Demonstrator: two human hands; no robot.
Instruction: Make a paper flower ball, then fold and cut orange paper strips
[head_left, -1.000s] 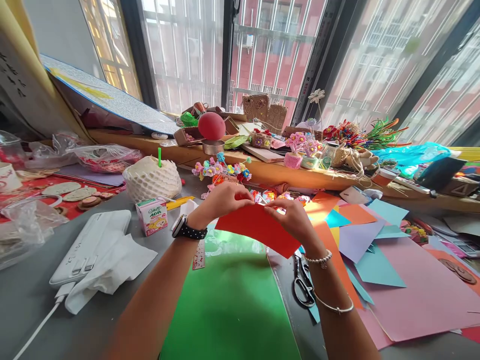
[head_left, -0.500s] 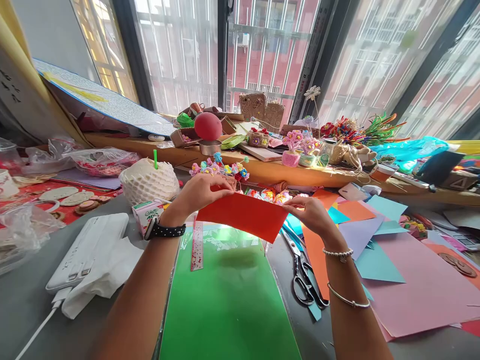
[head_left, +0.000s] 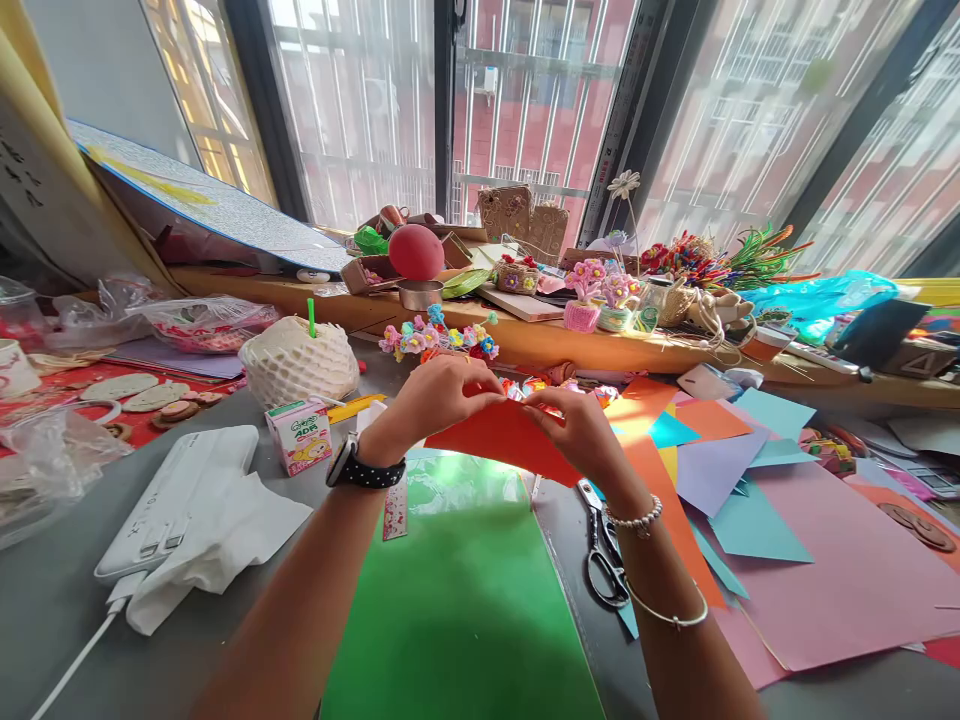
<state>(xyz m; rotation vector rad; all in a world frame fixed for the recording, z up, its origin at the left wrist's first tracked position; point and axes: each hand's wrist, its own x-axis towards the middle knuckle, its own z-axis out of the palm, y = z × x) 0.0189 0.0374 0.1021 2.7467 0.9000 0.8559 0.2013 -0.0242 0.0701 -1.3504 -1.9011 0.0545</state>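
Note:
A rectangular sheet of red-orange paper (head_left: 499,440) hangs in the air above the far end of a green mat (head_left: 465,600). My left hand (head_left: 446,395) pinches its top edge near the middle. My right hand (head_left: 574,425) grips the same edge just beside it, the fingertips of both hands almost meeting. Under the paper, a patterned ruler (head_left: 395,510) lies at the mat's left side, partly covered by my left wrist. Black-handled scissors (head_left: 604,560) rest to the right of the mat, partly hidden by my right forearm.
Coloured paper sheets (head_left: 847,580) spread over the right side. On the left lie a white power bank (head_left: 180,500) with a cable, a crumpled tissue (head_left: 217,550), a small pink box (head_left: 300,437) and a coconut in foam netting (head_left: 300,362). Craft flowers (head_left: 439,335) stand behind my hands.
My hands have come together along the paper's top edge, from its two ends to near its middle. Loose orange paper at the right now shows more fully.

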